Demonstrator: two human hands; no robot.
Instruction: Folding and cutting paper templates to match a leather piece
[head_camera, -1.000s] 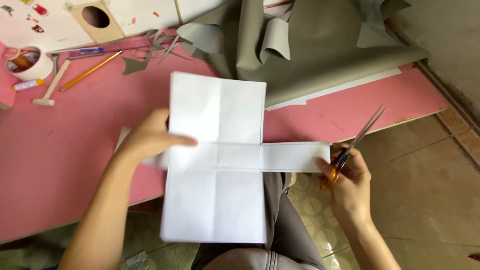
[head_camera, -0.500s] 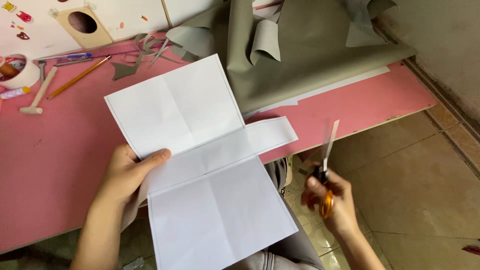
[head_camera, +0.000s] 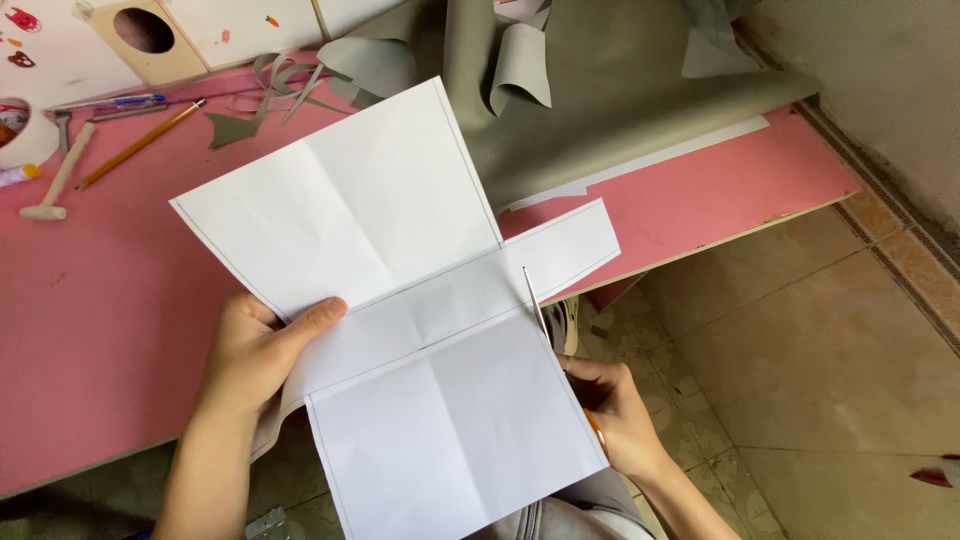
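A white creased paper sheet (head_camera: 400, 300), cut into a cross-like shape with pencil outlines, is held up over the edge of a pink table (head_camera: 90, 310). My left hand (head_camera: 260, 350) pinches its left side, thumb on top. My right hand (head_camera: 610, 405) grips orange-handled scissors (head_camera: 545, 315) at the sheet's right edge. The thin blades point up into the corner where the side strip meets the lower panel.
Grey sheet material (head_camera: 600, 90) with curled offcuts lies at the table's back. A pencil (head_camera: 140, 145), a pen (head_camera: 115, 103), a small white tool (head_camera: 60, 180), a tape roll (head_camera: 20, 125) and a board with a round hole (head_camera: 145, 35) sit at far left. Tiled floor lies right.
The sheet has been turned counter-clockwise and lifted closer. My right hand has brought the scissors in from the right, up to the sheet's right edge.
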